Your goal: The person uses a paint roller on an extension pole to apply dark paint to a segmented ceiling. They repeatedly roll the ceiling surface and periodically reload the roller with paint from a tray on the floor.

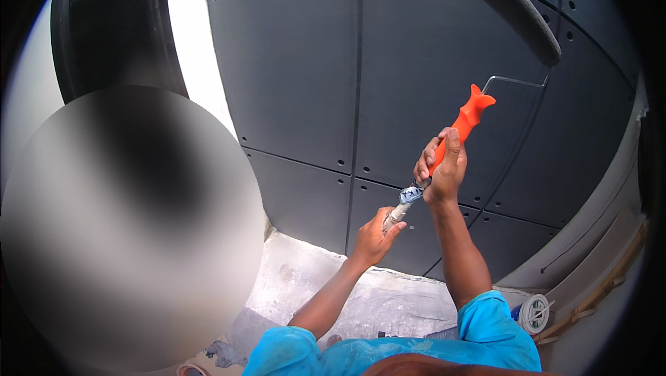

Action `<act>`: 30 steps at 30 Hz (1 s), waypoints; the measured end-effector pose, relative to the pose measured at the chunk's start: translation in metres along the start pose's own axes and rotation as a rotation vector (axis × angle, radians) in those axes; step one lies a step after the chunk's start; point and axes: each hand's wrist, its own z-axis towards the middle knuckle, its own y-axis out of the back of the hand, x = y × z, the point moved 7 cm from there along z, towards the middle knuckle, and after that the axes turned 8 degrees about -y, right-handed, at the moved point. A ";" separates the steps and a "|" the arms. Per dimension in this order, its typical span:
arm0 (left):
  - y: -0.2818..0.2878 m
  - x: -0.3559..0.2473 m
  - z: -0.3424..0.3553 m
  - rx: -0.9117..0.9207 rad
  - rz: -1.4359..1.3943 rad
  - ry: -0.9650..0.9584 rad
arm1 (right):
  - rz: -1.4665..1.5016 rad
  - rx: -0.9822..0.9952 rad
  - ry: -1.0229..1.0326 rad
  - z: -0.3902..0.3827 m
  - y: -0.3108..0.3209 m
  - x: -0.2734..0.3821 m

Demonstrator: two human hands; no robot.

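A paint roller with an orange handle (pixel 472 114) and a thin wire frame reaches up and to the right, its dark grey roller sleeve (pixel 510 8) in front of the dark grey panelled wall (pixel 291 78). My right hand (pixel 446 166) is closed around the lower part of the orange handle. Below it, a pale pole (pixel 395 216) joins the handle, with blue-and-white wrapping (pixel 411 194) at the joint. My left hand (pixel 377 238) grips this pole lower down. Whether the sleeve touches the wall I cannot tell.
A whitish, stained sheet (pixel 305 275) covers the floor at the wall's foot. At the lower right stand a bucket (pixel 534 313) and a wooden ladder-like piece (pixel 593 300). A large blurred disc hides much of the left side, beside a white wall strip (pixel 196 36).
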 end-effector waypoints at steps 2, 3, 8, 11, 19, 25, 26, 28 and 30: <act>0.010 0.015 -0.001 -0.041 0.036 -0.048 | 0.002 -0.010 -0.024 -0.001 -0.008 -0.017; 0.013 0.015 -0.002 -0.053 0.051 -0.068 | -0.002 -0.014 -0.032 -0.002 -0.008 -0.025; 0.046 0.055 -0.009 0.047 -0.012 0.067 | -0.003 0.035 -0.093 -0.004 -0.021 -0.082; 0.090 0.050 0.004 -0.103 -0.085 0.004 | 0.000 0.086 -0.154 -0.003 -0.036 -0.117; 0.155 -0.036 0.101 -0.110 0.208 -0.124 | 0.025 0.328 -0.202 -0.007 -0.063 -0.200; 0.165 0.001 0.089 -0.106 0.410 -0.096 | -0.034 0.355 -0.100 -0.017 -0.081 -0.226; 0.171 0.003 0.090 -0.113 0.406 -0.134 | -0.014 0.358 -0.113 -0.018 -0.086 -0.231; 0.171 -0.004 0.086 -0.230 0.292 -0.196 | -0.257 0.291 0.110 -0.010 -0.072 -0.235; 0.172 -0.004 0.068 -0.429 0.157 -0.203 | -0.316 0.346 0.096 -0.008 -0.072 -0.219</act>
